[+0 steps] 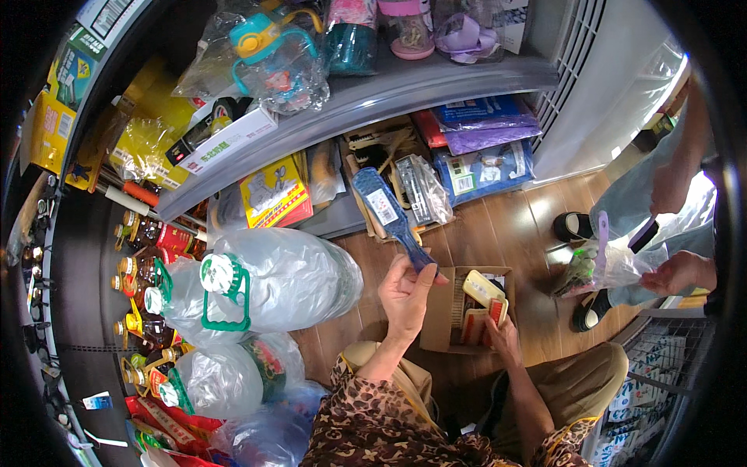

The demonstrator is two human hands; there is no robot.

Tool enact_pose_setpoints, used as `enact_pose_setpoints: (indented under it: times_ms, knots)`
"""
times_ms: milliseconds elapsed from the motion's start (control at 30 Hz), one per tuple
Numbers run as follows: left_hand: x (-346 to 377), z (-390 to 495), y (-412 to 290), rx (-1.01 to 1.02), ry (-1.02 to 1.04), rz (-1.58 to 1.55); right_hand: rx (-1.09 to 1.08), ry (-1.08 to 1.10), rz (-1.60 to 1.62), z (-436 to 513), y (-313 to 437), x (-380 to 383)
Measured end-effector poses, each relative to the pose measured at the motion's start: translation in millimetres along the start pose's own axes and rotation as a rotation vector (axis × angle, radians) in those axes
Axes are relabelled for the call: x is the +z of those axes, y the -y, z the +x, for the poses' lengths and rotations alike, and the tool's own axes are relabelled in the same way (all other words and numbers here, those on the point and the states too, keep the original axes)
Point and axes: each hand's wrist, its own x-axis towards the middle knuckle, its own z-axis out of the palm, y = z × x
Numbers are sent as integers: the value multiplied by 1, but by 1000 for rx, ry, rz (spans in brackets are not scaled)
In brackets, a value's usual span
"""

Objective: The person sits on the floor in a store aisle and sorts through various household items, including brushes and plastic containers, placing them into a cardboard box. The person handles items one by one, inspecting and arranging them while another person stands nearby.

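Observation:
My left hand [408,292] grips the handle of a blue translucent brush [384,204] with a white barcode sticker on its back. The brush is held up in front of the lowest shelf. My right hand [505,338] is at an open cardboard box [436,315] on the floor, with its fingers on a brush with red bristles [497,310]. A cream-coloured brush [484,289] lies across the top of the box, and other brushes are partly hidden inside. Behind the blue brush, a shelf box holds dark-bristled brushes [367,146] and wrapped goods [423,190].
Large clear plastic bottles [292,280] with green handles crowd the left, beside bottles of dark liquid [149,230]. Yellow glue-trap packs [274,192] lie on the lower shelf. At right, another person [630,169] holds a plastic bag [618,265]. A wire rack [659,362] stands at lower right.

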Motion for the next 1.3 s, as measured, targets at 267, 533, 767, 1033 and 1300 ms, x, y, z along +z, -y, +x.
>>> enact_pose_setpoints:
  times_ms: [267, 533, 767, 1033, 1300]
  knots:
    - [-3, 2, 2, 83, -7, 93, 25, 21, 45, -4, 2, 1]
    - [1, -6, 11, 365, -25, 547, -177, -205, -178, -6, -5, -1]
    - [22, -21, 1, 758, 78, 944, -384, -20, 261, -43, 138, -41]
    - [46, -38, 10, 608, 389, 825, -454, 182, 867, -46, 204, -56]
    - [78, 3, 2, -52, 587, -175, -845, -297, 254, -65, 202, -47]
